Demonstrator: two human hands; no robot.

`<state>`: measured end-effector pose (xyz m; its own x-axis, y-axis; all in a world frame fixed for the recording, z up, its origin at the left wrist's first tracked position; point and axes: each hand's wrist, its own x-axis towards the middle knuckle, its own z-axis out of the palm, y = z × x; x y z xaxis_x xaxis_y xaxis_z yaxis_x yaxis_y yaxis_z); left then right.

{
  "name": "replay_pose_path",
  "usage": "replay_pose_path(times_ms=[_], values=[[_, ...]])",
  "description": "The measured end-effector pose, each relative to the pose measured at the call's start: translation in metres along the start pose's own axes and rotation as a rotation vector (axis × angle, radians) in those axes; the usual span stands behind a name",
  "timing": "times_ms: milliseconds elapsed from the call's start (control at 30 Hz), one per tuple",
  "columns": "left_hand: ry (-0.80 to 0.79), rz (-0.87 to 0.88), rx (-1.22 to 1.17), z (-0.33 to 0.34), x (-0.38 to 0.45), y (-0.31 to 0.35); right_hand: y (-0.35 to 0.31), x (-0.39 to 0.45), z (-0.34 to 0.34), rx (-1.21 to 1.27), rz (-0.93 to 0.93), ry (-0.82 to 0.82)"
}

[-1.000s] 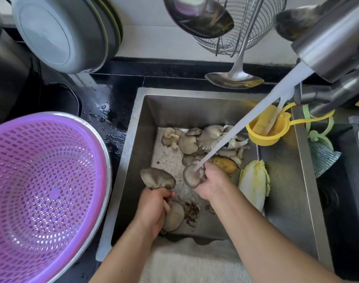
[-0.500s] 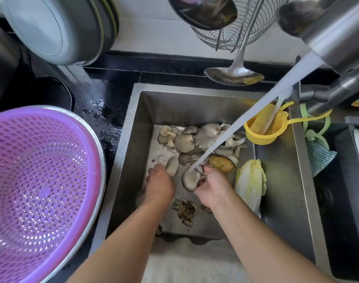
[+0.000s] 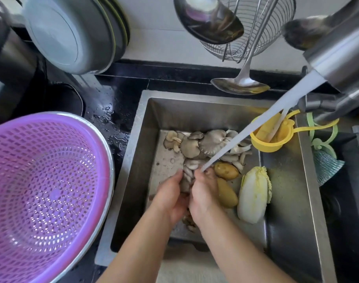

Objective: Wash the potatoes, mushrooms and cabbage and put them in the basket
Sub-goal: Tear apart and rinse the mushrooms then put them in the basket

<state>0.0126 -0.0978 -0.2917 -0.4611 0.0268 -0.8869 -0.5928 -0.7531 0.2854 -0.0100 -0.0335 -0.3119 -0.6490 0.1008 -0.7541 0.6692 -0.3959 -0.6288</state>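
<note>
Both hands, left (image 3: pixel 170 196) and right (image 3: pixel 203 194), curl round a mushroom (image 3: pixel 187 176) pressed between them in the sink (image 3: pixel 292 201), under the water stream (image 3: pixel 256 127). More mushrooms (image 3: pixel 207 142) lie behind, two potatoes (image 3: pixel 226 193) just right, then the cabbage (image 3: pixel 254 194), lengthwise front to back. The purple basket (image 3: pixel 42 193) sits left on the counter.

Home kitchen, steel sink (image 3: pixel 286 201), hanging ladle (image 3: pixel 240 84)

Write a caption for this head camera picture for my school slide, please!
Both hands hold mushrooms under the tap's water stream in the sink, purple basket beside it.
</note>
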Motion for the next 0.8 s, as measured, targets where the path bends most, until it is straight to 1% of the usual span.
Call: replay_pose_path(times_ms=[100, 167, 233, 333, 433, 500, 567, 600, 700, 800], values=[[0.089, 0.177, 0.193, -0.004, 0.011, -0.01, -0.01, 0.019, -0.012, 0.028, -0.017, 0.11], [0.105, 0.23, 0.265, -0.003, 0.011, -0.013, -0.015, 0.027, -0.021, 0.047, 0.025, 0.101], [0.073, 0.261, 0.236, -0.001, 0.009, -0.012, -0.02, 0.027, -0.028, 0.039, 0.082, 0.066], [0.048, 0.265, 0.223, 0.002, 0.009, -0.012, -0.024, 0.022, -0.035, 0.058, 0.115, 0.027], [0.013, 0.239, 0.253, 0.007, 0.012, -0.022, -0.016, 0.022, -0.031, 0.039, 0.095, 0.097], [0.069, 0.256, 0.276, 0.01, 0.013, -0.027, -0.012, 0.022, -0.027, 0.053, 0.108, 0.129], [0.149, 0.286, 0.248, 0.007, 0.012, -0.025, -0.013, 0.02, -0.023, 0.082, 0.126, 0.118], [0.161, 0.295, 0.228, 0.004, 0.012, -0.022, -0.013, 0.022, -0.024, 0.091, 0.125, 0.113], [0.159, 0.346, 0.23, -0.007, 0.008, -0.013, -0.024, 0.034, -0.029, 0.112, 0.078, 0.129], [0.102, 0.359, 0.221, -0.016, 0.006, -0.003, -0.04, 0.04, -0.035, 0.181, 0.12, 0.093]])
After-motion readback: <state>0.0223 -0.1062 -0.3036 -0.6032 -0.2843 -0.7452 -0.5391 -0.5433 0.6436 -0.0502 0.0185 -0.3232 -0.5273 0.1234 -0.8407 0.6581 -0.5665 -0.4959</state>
